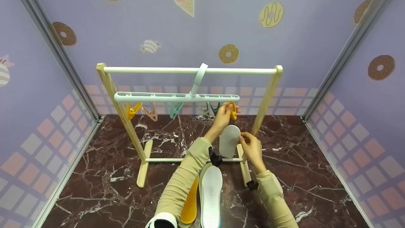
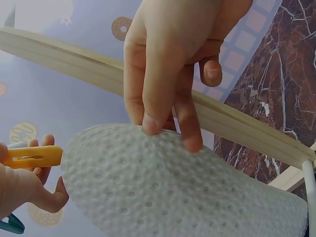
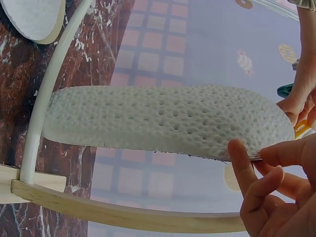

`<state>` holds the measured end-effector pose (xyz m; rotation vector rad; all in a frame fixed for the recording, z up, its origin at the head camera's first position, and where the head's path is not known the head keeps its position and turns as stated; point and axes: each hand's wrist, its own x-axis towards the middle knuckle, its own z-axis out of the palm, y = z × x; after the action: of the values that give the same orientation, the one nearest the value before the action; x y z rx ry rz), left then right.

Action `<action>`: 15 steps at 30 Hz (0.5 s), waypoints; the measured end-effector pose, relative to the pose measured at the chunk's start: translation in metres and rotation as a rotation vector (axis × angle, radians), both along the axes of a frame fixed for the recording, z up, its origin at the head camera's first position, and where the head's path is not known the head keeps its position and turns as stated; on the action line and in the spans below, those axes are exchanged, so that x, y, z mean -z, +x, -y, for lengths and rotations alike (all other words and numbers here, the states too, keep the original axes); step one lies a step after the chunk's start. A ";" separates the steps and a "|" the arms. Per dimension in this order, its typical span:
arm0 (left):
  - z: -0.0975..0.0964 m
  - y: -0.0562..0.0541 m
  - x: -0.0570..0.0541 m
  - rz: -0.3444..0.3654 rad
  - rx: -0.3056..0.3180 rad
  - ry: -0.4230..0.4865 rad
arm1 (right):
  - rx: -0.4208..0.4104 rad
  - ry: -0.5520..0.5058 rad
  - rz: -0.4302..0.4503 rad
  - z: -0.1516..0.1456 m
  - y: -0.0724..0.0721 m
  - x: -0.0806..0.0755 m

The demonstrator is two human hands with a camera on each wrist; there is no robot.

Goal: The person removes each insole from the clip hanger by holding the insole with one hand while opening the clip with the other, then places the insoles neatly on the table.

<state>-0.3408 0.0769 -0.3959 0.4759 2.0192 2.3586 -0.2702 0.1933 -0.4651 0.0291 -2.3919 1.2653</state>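
Under the right end of the light-blue hanger (image 1: pixel 177 96), my left hand (image 1: pixel 223 117) grips a yellow clothespin (image 1: pixel 233 111). In the left wrist view that clothespin (image 2: pixel 37 156) points at the rounded end of a dimpled white insole (image 2: pixel 163 187). My right hand (image 1: pixel 252 148) pinches this insole (image 1: pixel 229 142) by its side edge, near the upper end. The insole hangs lengthwise downward, just below the clothespin. Seen from the right wrist, thumb and fingers of the right hand (image 3: pixel 276 182) meet at the edge of the insole (image 3: pixel 168 118).
The hanger hooks over the top bar (image 1: pixel 152 70) of a wooden rack. Several clothespins, among them a yellow one (image 1: pixel 133 110) and a teal one (image 1: pixel 176 110), hang along it. On the marble-patterned surface lie a white insole (image 1: pixel 211 196) and an orange one (image 1: pixel 190 204), partly behind the left sleeve.
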 end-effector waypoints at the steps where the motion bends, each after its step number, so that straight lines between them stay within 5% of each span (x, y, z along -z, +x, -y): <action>1: 0.000 0.000 0.001 -0.001 0.004 0.000 | -0.003 -0.011 0.003 0.000 0.001 0.000; 15: 0.001 0.006 0.001 -0.008 0.048 -0.080 | -0.004 -0.065 -0.067 -0.009 0.012 -0.009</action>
<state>-0.3348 0.0762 -0.3964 0.5257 2.0714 2.2431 -0.2578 0.2027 -0.4566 0.0555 -2.2943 1.3224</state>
